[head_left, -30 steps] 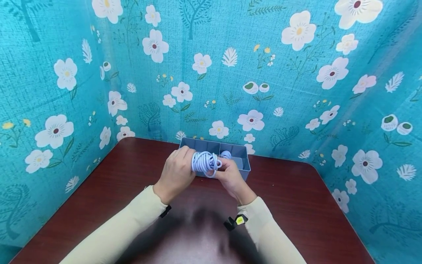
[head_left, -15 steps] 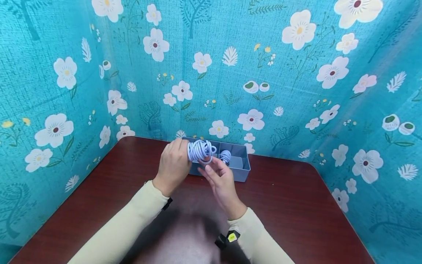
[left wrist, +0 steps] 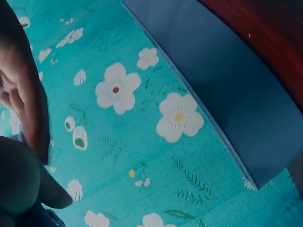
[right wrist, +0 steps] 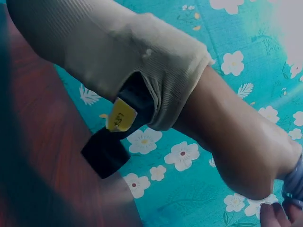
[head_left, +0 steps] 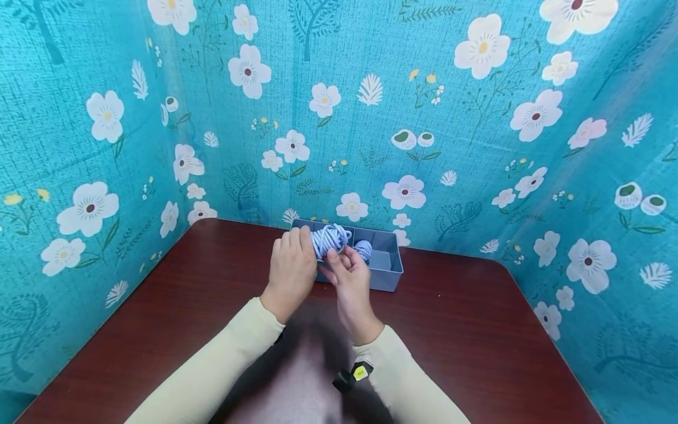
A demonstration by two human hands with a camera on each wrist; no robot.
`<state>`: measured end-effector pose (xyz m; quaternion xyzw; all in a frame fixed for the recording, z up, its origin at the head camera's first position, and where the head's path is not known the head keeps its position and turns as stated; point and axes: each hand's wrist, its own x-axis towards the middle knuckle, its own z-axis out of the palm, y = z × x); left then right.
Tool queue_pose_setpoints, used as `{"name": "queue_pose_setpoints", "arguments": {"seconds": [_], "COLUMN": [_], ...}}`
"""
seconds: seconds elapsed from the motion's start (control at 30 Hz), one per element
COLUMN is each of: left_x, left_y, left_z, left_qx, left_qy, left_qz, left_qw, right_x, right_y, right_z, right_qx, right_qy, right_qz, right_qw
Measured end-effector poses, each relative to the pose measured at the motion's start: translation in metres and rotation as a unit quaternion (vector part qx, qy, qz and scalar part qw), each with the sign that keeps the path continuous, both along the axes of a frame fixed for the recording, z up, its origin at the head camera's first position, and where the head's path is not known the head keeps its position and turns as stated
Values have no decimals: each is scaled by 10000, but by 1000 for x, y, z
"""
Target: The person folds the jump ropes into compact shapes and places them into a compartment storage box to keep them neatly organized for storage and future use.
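In the head view, my left hand (head_left: pixel 293 268) grips a bundle of light blue cord (head_left: pixel 331 238) wound in many turns, held up in front of the grey-blue box. My right hand (head_left: pixel 354 288) is at the bundle's lower right end, thumb and curled fingers pinching at the cord; the exact strand is hidden. Loose loops stick out at that end. The right wrist view catches the cord (right wrist: pixel 294 184) at its right edge, beside my left hand (right wrist: pixel 251 151). Dark, partly cut-off fingers fill the left side of the left wrist view.
Behind the hands stands the divided grey-blue box (head_left: pixel 384 281), a second cord bundle (head_left: pixel 363 250) in its right part. It rests on a dark red table (head_left: pixel 466 330). A blue flowered cloth (head_left: pixel 450 118) hangs around the back and sides.
The bundle rose toward the box and then shifted slightly right with the left hand. My right hand dropped below the bundle, its fingers spread, then came back in against its lower right end.
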<state>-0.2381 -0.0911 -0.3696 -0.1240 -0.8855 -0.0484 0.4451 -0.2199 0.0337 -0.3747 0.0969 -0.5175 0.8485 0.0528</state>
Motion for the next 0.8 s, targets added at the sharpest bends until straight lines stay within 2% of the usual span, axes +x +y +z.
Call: {"name": "queue_pose_setpoints", "arguments": {"seconds": [0.17, 0.27, 0.37, 0.63, 0.8], "left_x": [3, 6, 7, 15, 16], "left_y": [8, 10, 11, 5, 0], "left_z": [-7, -9, -8, 0, -3], "left_qx": [-178, -136, 0, 497, 711], "left_qy": [-345, -462, -511, -458, -590], "left_qz": [318, 317, 111, -739, -1059], "left_qw": [9987, 9983, 9986, 9950, 9901], "right_x": [-7, -9, -10, -13, -15], "right_y": [-4, -4, -1, 8, 13], "right_z": [0, -2, -1, 2, 5], "right_qx": [148, 218, 288, 380, 450], "right_qy": [-101, -30, 89, 609, 848], "right_qz": [-316, -415, -399, -250, -248], "right_qw": [9993, 9989, 9988, 9971, 9951]}}
